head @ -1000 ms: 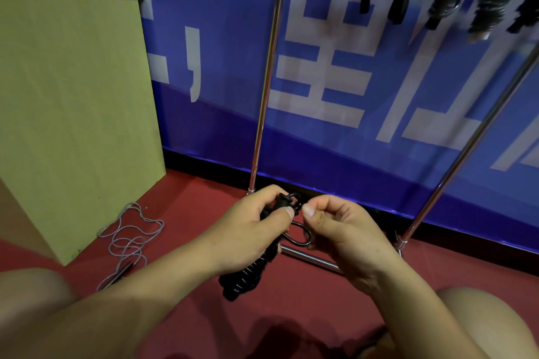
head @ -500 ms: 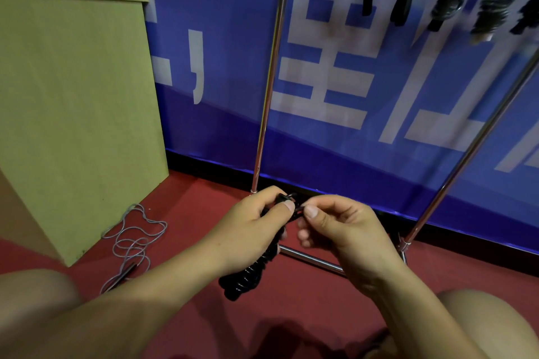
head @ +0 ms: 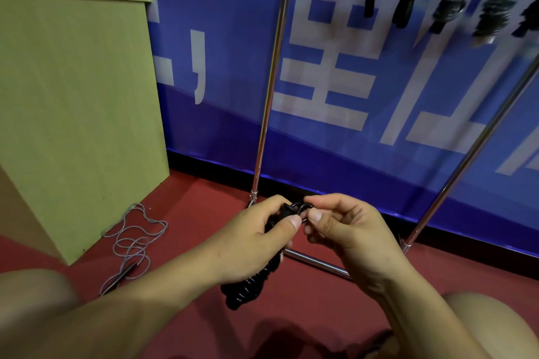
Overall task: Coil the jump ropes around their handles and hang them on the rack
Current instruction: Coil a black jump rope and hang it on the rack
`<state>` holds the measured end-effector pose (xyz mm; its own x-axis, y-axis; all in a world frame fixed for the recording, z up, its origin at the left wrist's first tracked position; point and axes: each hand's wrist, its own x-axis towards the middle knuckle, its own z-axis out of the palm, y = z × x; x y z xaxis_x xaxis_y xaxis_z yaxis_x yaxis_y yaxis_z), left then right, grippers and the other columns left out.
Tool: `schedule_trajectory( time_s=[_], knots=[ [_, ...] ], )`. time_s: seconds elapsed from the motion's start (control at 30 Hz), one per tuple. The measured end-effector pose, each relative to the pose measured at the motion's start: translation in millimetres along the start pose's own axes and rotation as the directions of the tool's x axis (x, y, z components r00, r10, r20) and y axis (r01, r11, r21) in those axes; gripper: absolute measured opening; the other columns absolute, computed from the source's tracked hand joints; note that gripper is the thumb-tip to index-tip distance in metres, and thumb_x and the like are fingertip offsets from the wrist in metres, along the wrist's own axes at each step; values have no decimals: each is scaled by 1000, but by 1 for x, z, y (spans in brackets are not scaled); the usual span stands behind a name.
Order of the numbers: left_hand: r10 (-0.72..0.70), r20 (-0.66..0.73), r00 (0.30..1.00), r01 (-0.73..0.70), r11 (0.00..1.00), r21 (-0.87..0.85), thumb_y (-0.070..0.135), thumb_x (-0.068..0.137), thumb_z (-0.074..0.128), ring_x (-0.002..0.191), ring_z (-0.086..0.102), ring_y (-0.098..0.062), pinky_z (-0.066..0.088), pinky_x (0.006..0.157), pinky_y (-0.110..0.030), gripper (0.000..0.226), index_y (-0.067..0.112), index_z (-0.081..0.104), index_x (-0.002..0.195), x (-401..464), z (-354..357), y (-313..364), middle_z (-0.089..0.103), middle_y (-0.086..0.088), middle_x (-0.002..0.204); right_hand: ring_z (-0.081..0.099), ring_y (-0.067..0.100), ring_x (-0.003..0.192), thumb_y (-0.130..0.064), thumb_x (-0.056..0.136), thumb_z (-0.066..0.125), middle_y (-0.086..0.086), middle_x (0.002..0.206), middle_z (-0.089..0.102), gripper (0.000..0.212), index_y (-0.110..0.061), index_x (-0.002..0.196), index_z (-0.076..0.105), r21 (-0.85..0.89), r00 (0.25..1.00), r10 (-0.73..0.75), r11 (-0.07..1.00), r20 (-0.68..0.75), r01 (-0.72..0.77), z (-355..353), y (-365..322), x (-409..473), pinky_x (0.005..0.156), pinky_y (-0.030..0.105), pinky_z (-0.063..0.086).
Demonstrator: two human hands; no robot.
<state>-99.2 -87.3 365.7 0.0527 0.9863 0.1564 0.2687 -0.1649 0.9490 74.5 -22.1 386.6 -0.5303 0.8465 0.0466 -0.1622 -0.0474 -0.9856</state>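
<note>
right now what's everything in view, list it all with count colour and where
coiled jump rope: one, black, held in front of the rack's base
rope loop: one, dark, pinched at the top of the coiled jump rope
loose jump rope: one, grey, on the floor beside the board
hung jump ropes: five in view, black and grey, hanging at top right
rack: one, silver poles, in front of the banner
banner: one, blue with white characters, behind the rack
board: one, yellow-green, left
floor: red
left hand: grips the coiled jump rope
right hand: pinches the rope loop
</note>
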Motion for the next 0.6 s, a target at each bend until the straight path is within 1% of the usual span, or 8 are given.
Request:
schedule_trajectory(
  time_s=[0.1, 0.23, 0.33, 0.4, 0.47, 0.5, 0.57, 0.6],
  knots=[
    [6, -20, 1000, -5, 1000, 21, 52, 85, 53, 70, 67, -22, 55, 68, -52, 25, 29, 57, 94, 1, 0, 1, 66, 0, 80, 61, 10, 65, -16, 72, 71, -1, 73, 70, 26, -11, 97, 76, -68, 1000, 2, 998, -22, -4, 2, 2, -1, 69, 31, 53],
    [-12, -12, 1000, 12, 999, 34, 39, 90, 54, 69, 66, -32, 55, 65, -51, 17, 23, 56, 93, 2, 0, 2, 66, -11, 82, 59, 10, 61, -19, 73, 69, -2, 66, 67, 26, -8, 95, 74, -42, 1000, 4, 999, -31, -5, 3, 3, 0, 69, 34, 50],
    [-37, -3, 999, 37, 999, 3, 36, 90, 53, 65, 65, -24, 54, 62, -44, 14, 22, 56, 90, 2, -1, 4, 65, -7, 78, 57, 10, 62, -21, 74, 69, -2, 68, 66, 22, -12, 93, 75, -31, 1000, 2, 999, -17, -3, 5, 6, 0, 72, 37, 49],
    [-54, 12, 998, 54, 998, -32, 37, 89, 53, 64, 64, -23, 53, 62, -40, 17, 21, 58, 94, 1, -3, 7, 65, -3, 76, 54, 9, 62, -25, 76, 68, -4, 69, 65, 23, -15, 96, 76, -27, 1000, 10, 1000, 6, -10, 6, 8, -1, 71, 36, 48],
    [-82, 20, 996, 84, 993, -83, 35, 88, 52, 63, 63, -23, 52, 61, -38, 26, 14, 59, 103, 0, -3, 10, 65, -3, 75, 53, 9, 63, -34, 76, 72, -6, 69, 63, 32, -13, 99, 75, -16, 999, 30, 999, 46, -29, 7, 10, -1, 69, 32, 48],
    [-100, 20, 995, 102, 988, -116, 34, 87, 52, 63, 63, -24, 51, 60, -37, 29, 12, 59, 104, 0, -2, 11, 64, -5, 74, 54, 9, 64, -42, 73, 77, -7, 70, 64, 41, -11, 100, 74, -2, 997, 40, 999, 69, -40, 7, 10, 0, 68, 30, 49],
    [-134, 15, 991, 135, 975, -176, 33, 85, 52, 61, 61, -26, 48, 59, -34, 26, 12, 59, 97, 0, -2, 14, 63, -8, 72, 59, 5, 65, -54, 57, 88, -7, 73, 66, 64, -10, 100, 71, 40, 992, 51, 998, 112, -55, 7, 12, 1, 64, 25, 52],
    [-149, 16, 989, 150, 968, -200, 33, 84, 52, 61, 60, -27, 47, 59, -33, 26, 12, 59, 96, -1, -2, 15, 63, -10, 72, 60, 4, 66, -56, 52, 90, -7, 75, 67, 68, -10, 99, 71, 56, 991, 48, 997, 129, -55, 7, 12, 2, 63, 23, 52]
  ],
)
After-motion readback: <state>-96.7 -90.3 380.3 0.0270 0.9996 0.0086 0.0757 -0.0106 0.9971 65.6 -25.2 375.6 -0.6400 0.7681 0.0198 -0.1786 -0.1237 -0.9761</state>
